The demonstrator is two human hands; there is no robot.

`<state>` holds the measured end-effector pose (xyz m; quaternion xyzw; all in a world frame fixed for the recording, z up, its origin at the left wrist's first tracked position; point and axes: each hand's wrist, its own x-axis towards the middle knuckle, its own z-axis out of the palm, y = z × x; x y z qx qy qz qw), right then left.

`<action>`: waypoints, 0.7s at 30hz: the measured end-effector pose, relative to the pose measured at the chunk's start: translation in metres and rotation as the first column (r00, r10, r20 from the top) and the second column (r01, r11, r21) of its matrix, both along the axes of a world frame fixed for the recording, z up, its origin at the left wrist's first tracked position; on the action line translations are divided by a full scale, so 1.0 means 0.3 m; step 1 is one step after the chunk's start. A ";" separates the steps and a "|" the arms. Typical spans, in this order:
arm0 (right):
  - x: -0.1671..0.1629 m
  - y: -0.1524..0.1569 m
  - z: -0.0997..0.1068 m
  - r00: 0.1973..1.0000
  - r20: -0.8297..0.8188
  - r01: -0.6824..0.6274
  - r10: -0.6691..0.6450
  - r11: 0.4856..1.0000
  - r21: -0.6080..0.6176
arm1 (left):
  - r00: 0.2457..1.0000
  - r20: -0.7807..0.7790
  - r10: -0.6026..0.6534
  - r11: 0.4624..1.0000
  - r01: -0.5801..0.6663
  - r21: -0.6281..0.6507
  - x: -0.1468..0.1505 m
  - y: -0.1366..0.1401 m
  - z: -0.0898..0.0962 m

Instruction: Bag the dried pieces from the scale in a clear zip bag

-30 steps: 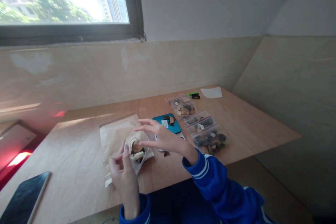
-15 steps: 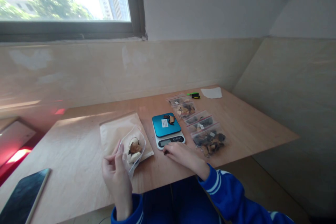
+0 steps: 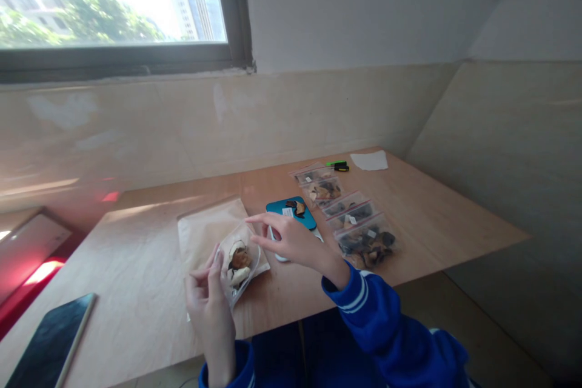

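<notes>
I am holding my left hand (image 3: 210, 297) upright near me, fingers pinching together, wrist bent slightly. I am reaching my right hand (image 3: 291, 241) leftward, palm down, fingers spread and loosely curled, forearm in a blue sleeve angling in from the near right.

Your bag (image 3: 240, 259) is a small clear plastic pouch, just left of the frame's centre and a little below it. It is tilted, its open mouth toward the upper right, and it sits over the brown paper on the table. Inside you can see a few dried pieces (image 3: 237, 260), pale, tan and dark, bunched in its middle. Your left hand (image 3: 210, 297) pinches its lower left edge; your right hand (image 3: 291, 241) is at its mouth.
</notes>
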<state>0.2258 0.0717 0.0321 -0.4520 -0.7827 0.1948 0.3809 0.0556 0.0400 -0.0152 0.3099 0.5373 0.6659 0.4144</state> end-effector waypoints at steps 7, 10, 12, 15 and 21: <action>0.203 0.125 -0.235 0.788 0.359 0.526 -0.500 0.850 0.028 | 1.000 0.005 -0.018 1.000 0.018 0.008 -0.017 0.002 -0.006; 0.239 0.141 -0.280 0.789 0.359 0.532 -0.499 0.847 0.008 | 0.998 0.016 -0.053 0.998 0.052 0.041 -0.015 0.002 -0.009; 0.243 0.145 -0.284 0.795 0.344 0.530 -0.500 0.848 0.008 | 0.998 0.013 -0.059 0.997 0.058 0.044 -0.016 0.001 -0.009; 0.248 0.153 -0.271 0.811 0.297 0.525 -0.504 0.851 0.011 | 0.998 0.033 -0.059 0.998 0.058 0.040 -0.018 0.000 -0.006; 0.194 0.111 -0.148 0.877 0.085 0.471 -0.473 0.881 0.037 | 0.997 0.048 -0.066 0.997 0.064 0.045 -0.005 0.002 -0.005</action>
